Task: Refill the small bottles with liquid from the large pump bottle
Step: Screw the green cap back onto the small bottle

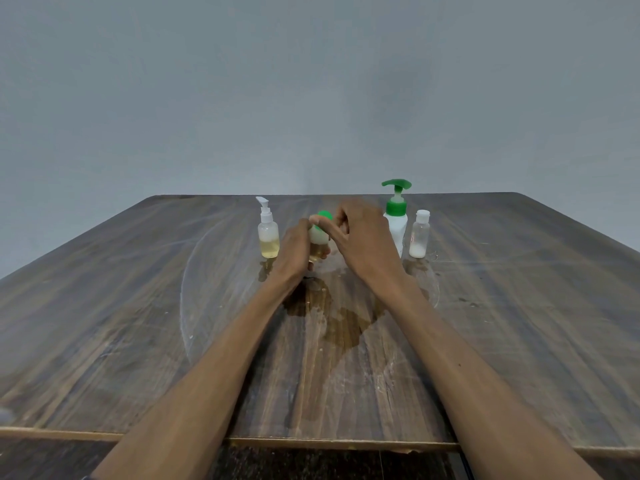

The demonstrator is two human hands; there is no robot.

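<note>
A small bottle with a green cap (319, 236) and yellowish liquid stands near the table's middle. My left hand (293, 250) grips its body from the left. My right hand (360, 233) pinches the green cap (325, 215) from the right with thumb and fingers. The large white pump bottle (397, 216) with a green pump head stands just behind my right hand. A small clear pump bottle (268, 235) with yellow liquid stands to the left. A small clear bottle with a white cap (419, 234) and a little white liquid stands at the right.
All bottles stand on a clear round tray (194, 289) lying on the wooden table (104, 323). A puddle of spilled yellowish liquid (341, 322) spreads on the tray between my forearms. A grey wall rises behind the table's far edge.
</note>
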